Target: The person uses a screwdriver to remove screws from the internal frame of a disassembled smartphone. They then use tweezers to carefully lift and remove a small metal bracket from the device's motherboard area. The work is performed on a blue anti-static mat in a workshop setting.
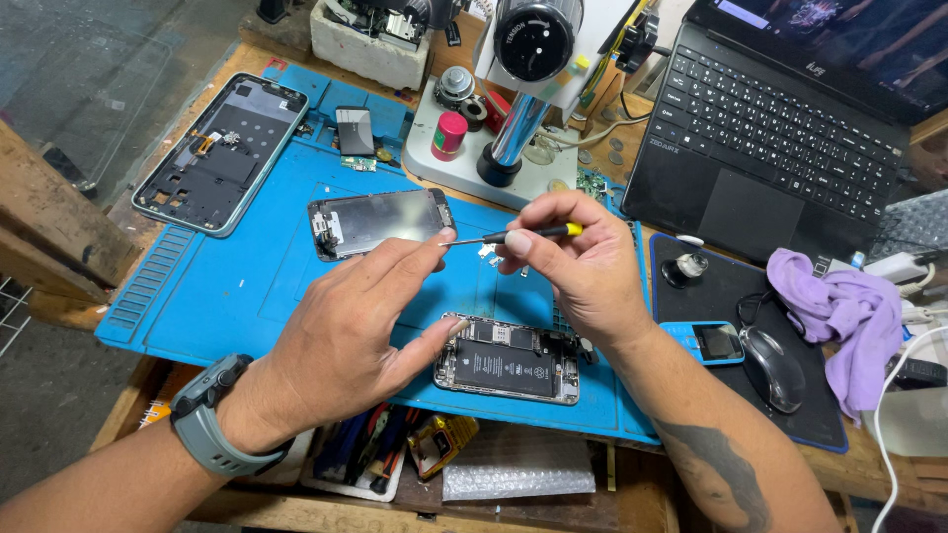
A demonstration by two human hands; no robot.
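My right hand point(583, 266) grips a small screwdriver point(513, 235) with a black and yellow handle, held level above the blue mat point(237, 286). My left hand point(346, 336) pinches the metal tip of that screwdriver between thumb and forefinger, while its thumb side rests by an opened phone body point(509, 367) whose battery and board show. A detached phone screen point(380, 222) lies face down just beyond my hands.
A larger empty phone frame point(222, 153) lies at the mat's far left. A microscope stand point(513, 109) rises behind. A laptop point(780, 128) sits at right, with a mouse point(772, 367), a small blue phone point(706, 342) and a purple cloth point(839, 316). Tools fill a tray point(365, 459) at the front edge.
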